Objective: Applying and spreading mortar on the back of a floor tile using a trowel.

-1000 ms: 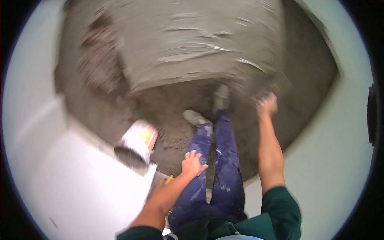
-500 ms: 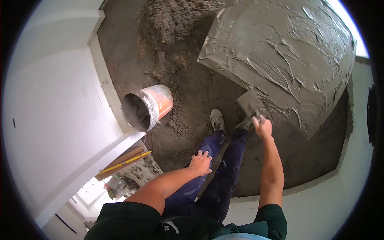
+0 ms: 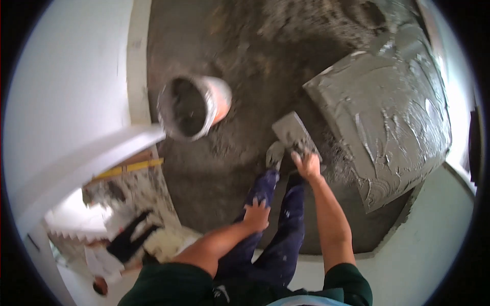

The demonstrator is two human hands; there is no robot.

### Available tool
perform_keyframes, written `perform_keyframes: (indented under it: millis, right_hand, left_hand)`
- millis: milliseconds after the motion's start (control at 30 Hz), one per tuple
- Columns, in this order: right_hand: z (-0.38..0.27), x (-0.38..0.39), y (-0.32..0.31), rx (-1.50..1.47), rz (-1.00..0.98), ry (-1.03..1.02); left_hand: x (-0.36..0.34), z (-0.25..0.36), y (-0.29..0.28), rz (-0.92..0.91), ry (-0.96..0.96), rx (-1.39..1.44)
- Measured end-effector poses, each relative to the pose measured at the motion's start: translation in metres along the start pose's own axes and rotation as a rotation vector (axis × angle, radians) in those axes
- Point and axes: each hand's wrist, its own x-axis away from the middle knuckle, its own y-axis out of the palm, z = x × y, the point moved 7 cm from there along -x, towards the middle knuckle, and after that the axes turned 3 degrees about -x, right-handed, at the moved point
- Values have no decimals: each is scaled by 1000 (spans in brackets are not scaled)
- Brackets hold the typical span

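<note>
My right hand grips a plastering trowel by its handle, with the flat rectangular blade over the floor near my shoe. Grey smears show on the blade. To its right, apart from it, a large slab bears a thick, ridged coat of wet grey mortar; how the slab is supported is hidden. My left hand rests on my left leg with the fingers spread, holding nothing. Farther left, a mortar-stained orange and white bucket lies tipped, its mouth toward the left. Grey material shows inside it.
Loose mortar lies heaped on the dark floor beyond the bucket and slab. White walls stand at both sides. At lower left, beyond a wall edge, are a yellow bar and another person in a white top.
My right hand has drawn the trowel left, away from the slab's near edge. The view has swung, and a person has come into sight at lower left. My left hand stays on my leg.
</note>
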Motion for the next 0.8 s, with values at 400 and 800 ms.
perform_keyframes:
  millis: [400,800]
  right_hand:
    - [-289,-131,181,-168,-222,-384]
    - [-227,-134,161,174,-437,-244]
  left_hand:
    - [-3,-12,23,118,-28,370]
    - [3,-20,24,249,-49,673]
